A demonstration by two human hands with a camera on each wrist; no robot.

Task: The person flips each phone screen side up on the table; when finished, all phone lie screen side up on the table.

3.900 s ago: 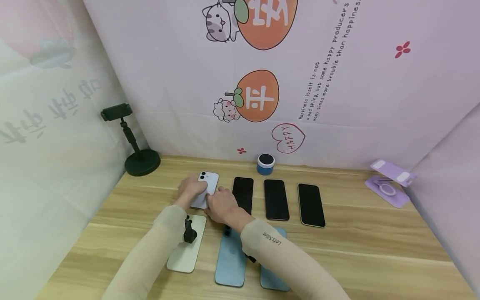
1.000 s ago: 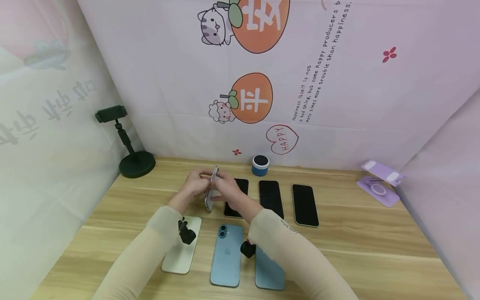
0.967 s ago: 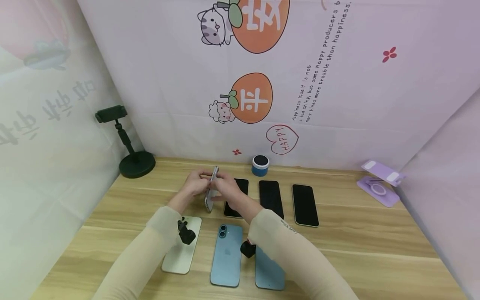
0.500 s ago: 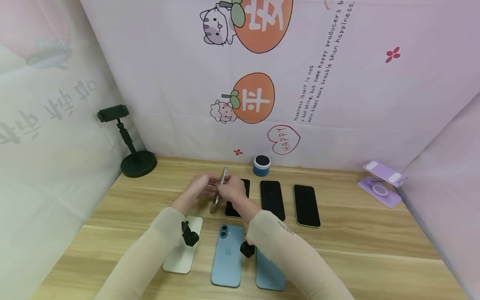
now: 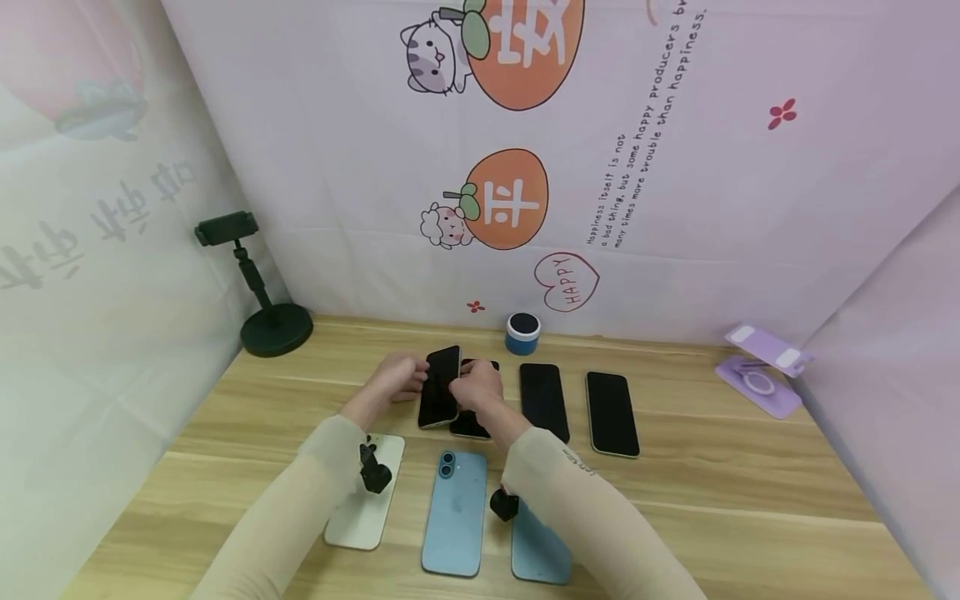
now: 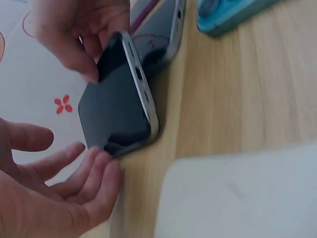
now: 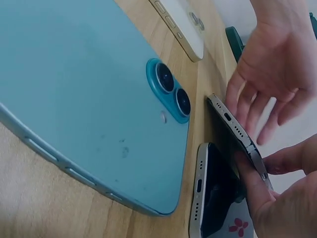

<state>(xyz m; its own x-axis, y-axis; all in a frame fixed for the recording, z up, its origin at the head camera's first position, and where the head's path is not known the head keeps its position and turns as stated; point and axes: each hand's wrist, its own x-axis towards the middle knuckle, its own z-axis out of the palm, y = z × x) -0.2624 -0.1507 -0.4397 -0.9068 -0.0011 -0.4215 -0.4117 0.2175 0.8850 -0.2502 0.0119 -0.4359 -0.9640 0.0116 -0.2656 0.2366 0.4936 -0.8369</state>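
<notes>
Phones point(image 5: 612, 414) at three o'clock seem done, face-down phones point(image 5: 455, 514) toward six left; right hand point(image 5: 477, 383) pinches tilted phone point(image 5: 438, 392), left hand point(image 5: 397, 379) spread.

Wooden table point(image 5: 712, 508): phones point(image 5: 454, 521), stands point(image 5: 276, 330), jar point(image 5: 522, 340)

A light wood-grain tabletop point(image 5: 750, 517) meets a pinkish-white backdrop point(image 5: 337, 158) printed with orange fruits point(image 5: 508, 200), between a pale left wall point(image 5: 97, 350) and right wall point(image 5: 892, 325).
</notes>
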